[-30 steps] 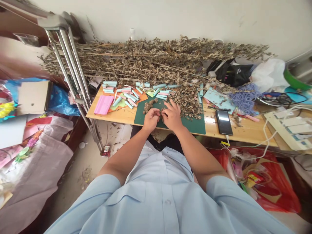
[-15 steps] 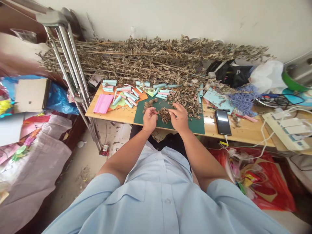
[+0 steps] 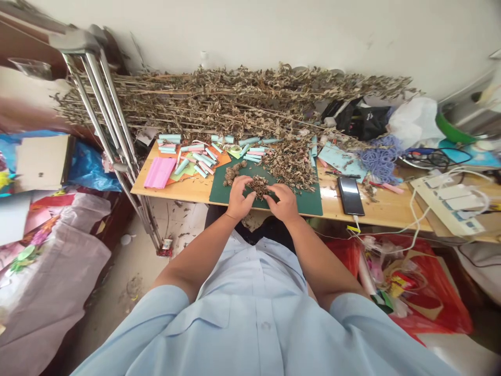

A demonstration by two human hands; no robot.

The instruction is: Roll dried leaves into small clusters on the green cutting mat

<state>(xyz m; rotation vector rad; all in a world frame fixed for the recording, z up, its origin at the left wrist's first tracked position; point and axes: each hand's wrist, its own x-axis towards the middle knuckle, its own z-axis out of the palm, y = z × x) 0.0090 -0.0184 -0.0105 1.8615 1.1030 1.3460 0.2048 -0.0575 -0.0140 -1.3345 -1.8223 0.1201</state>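
Observation:
Between my two hands a small clump of dried leaves [image 3: 259,186] rests on the green mat [image 3: 220,189]. My left hand [image 3: 240,198] curves round its left side, with thumb and fingers on the leaves. From the right, my right hand [image 3: 283,202] presses its fingertips against the same clump. Just behind my left hand lie a few rolled brown balls [image 3: 234,173]. A larger heap of loose dried leaves [image 3: 293,164] covers the back right of the mat.
Long dried stalks [image 3: 203,99] lie along the wall. Paper rolls [image 3: 201,159] and pink paper [image 3: 160,173] are at the left. A phone [image 3: 350,196], purple cord [image 3: 379,163] and power strip [image 3: 450,201] are at the right. Metal crutches [image 3: 111,122] lean at the table's left end.
My hands have come closer round the leaf clump; the right one has lowered from above it to its right side. The whole view has shifted slightly.

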